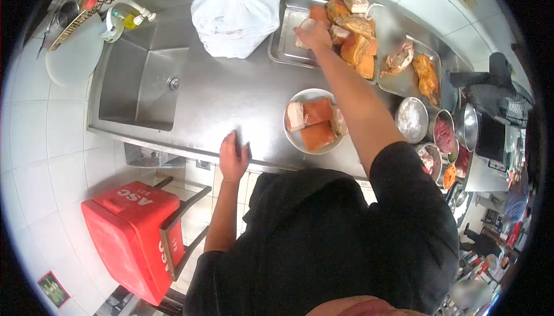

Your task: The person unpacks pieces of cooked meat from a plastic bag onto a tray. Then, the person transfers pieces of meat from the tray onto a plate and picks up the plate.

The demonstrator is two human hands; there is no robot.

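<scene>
My right hand (316, 34) reaches over the left part of a metal tray (281, 39). Its fingers are closed on a pale chunk of pork (301, 41). Beside it in the tray lie several browned pork pieces (353, 46), some with orange-brown skin. Nearer to me, under my right forearm, stands a round bowl (294, 138) with several skin-on pork blocks (317, 135); the forearm partly covers it. My left hand (233, 157) is at the counter's front edge, fingers apart, holding nothing.
A full white plastic bag (234, 19) stands behind the steel counter (231, 94). Left are a sink (141, 85) and faucet (138, 13). Right are another meat tray (404, 85), several metal bowls (412, 120) and a fan (496, 94). A red cooler box (124, 229) sits below.
</scene>
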